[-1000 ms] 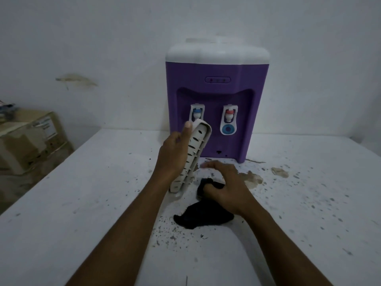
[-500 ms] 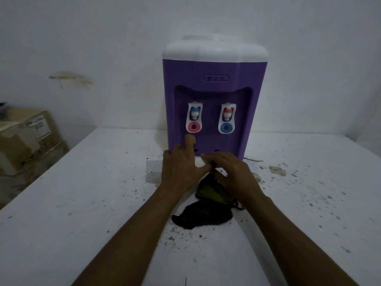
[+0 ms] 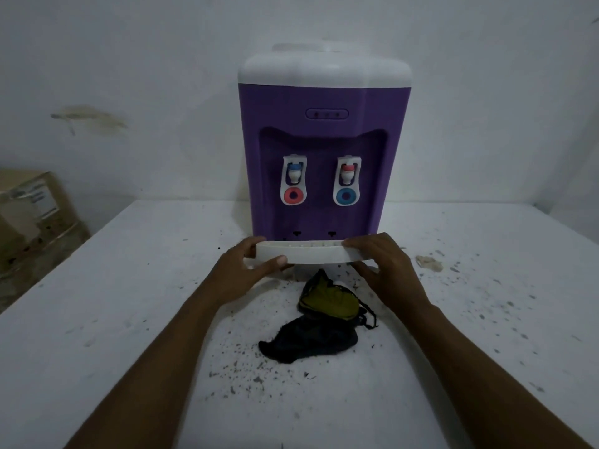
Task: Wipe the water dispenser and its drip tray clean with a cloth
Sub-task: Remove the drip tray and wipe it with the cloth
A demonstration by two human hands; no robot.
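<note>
A purple water dispenser [image 3: 324, 140] with a white top and two taps stands on the white table [image 3: 97, 319] against the wall. Its white drip tray [image 3: 311, 254] lies level right at the dispenser's foot. My left hand [image 3: 243, 273] grips the tray's left end, thumb on the front face. My right hand [image 3: 385, 267] grips the right end, fingers over the top edge. A crumpled dark cloth [image 3: 317, 332] with a yellow-green patch lies on the table just in front of the tray, between my forearms, touched by neither hand.
Dark crumbs and specks [image 3: 246, 364] are scattered over the table around the cloth and to the right, with a brownish stain [image 3: 429, 263] right of the dispenser. Cardboard boxes [image 3: 32, 215] stand beyond the table's left edge.
The tray, held upright in my left hand a second ago, now lies flat at the dispenser's foot in both hands. My right hand has left the cloth.
</note>
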